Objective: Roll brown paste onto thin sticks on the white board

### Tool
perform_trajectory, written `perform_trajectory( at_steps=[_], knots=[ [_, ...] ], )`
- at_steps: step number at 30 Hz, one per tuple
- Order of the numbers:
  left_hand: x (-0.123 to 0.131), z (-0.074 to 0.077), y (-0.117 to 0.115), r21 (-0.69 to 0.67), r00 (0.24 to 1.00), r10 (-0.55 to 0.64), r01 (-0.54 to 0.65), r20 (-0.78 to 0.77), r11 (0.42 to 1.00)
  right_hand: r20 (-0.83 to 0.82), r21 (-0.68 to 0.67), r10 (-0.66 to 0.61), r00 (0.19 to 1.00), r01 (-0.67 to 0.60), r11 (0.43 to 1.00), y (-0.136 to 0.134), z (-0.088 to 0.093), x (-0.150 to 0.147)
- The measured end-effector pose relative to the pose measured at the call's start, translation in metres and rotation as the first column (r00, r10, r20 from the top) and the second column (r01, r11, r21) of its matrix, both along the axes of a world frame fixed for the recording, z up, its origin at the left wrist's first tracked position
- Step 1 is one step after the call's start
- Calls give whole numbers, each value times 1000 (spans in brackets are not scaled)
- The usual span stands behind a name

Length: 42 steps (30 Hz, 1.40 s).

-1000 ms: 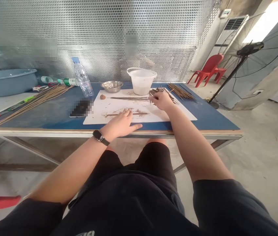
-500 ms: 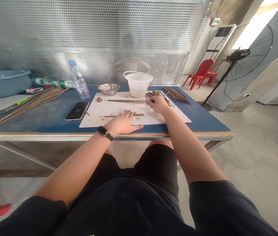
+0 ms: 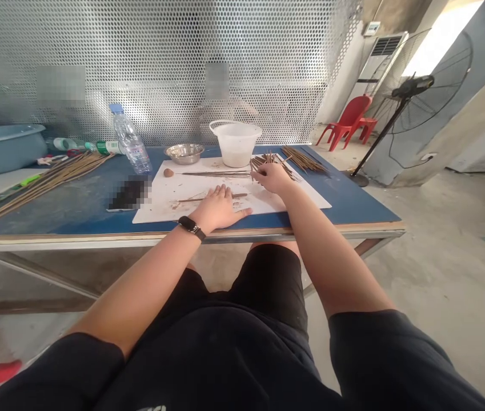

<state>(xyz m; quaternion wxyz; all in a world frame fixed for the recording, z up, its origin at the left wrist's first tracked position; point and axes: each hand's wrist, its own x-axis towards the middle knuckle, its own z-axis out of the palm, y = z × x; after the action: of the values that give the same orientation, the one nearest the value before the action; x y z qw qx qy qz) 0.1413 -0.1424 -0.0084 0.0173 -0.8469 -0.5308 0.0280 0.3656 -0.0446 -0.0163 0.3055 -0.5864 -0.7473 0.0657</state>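
Observation:
My left hand [image 3: 219, 208] lies palm down with fingers outstretched on a thin brown-coated stick [image 3: 239, 196] on the white board [image 3: 156, 205]. The stick's ends show on both sides of the hand; its middle is hidden. Brown crumbs and smears surround it. Farther right, my right hand [image 3: 271, 178] is closed in a pinch at the near edge of a pile of brown sticks [image 3: 263, 162]. Whatever lies between its fingertips is too small to make out. Several thin dark sticks [image 3: 212, 173] lie across the board, left of that hand. A brown lump [image 3: 168, 172] sits at their left.
A white bucket [image 3: 237, 145] and a metal bowl [image 3: 184, 153] stand behind the board. More sticks [image 3: 304, 160] lie at the back right. On the left are a phone [image 3: 128, 194], a water bottle [image 3: 133, 142], long sticks [image 3: 53, 177] and a blue basin [image 3: 4, 149]. A perforated metal screen [image 3: 148, 68] rises behind.
My left hand has slid slightly forward and to the right over the brown-coated stick. My right hand stays pinched by the stick pile. The whole view has shifted a little.

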Motion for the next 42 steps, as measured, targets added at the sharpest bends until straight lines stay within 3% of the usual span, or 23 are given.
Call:
perform_trajectory(
  at_steps=[9, 18, 26, 29, 36, 42],
  knots=[
    [-8, 1, -46, 38, 995, -102, 102, -7, 994, 12, 28, 27, 1000, -27, 999, -3, 2, -4],
    [12, -2, -4, 36, 1000, -19, 20, -17, 999, 30, -8, 11, 999, -11, 1000, -4, 3, -3],
    [4, -4, -49, 46, 993, -112, 111, 24, 993, 21, -18, 30, 999, -30, 999, 0, 2, -3],
    [8, -4, -46, 28, 995, -96, 95, 34, 995, 23, -29, 23, 999, -22, 999, -1, 2, -3],
    [22, -2, -11, 18, 999, -38, 37, 26, 999, 40, -28, 23, 999, -22, 999, -2, 2, -3],
    [15, -2, -47, 33, 994, -106, 104, 36, 994, 44, -34, 42, 998, -40, 999, 1, -1, -2]
  ],
)
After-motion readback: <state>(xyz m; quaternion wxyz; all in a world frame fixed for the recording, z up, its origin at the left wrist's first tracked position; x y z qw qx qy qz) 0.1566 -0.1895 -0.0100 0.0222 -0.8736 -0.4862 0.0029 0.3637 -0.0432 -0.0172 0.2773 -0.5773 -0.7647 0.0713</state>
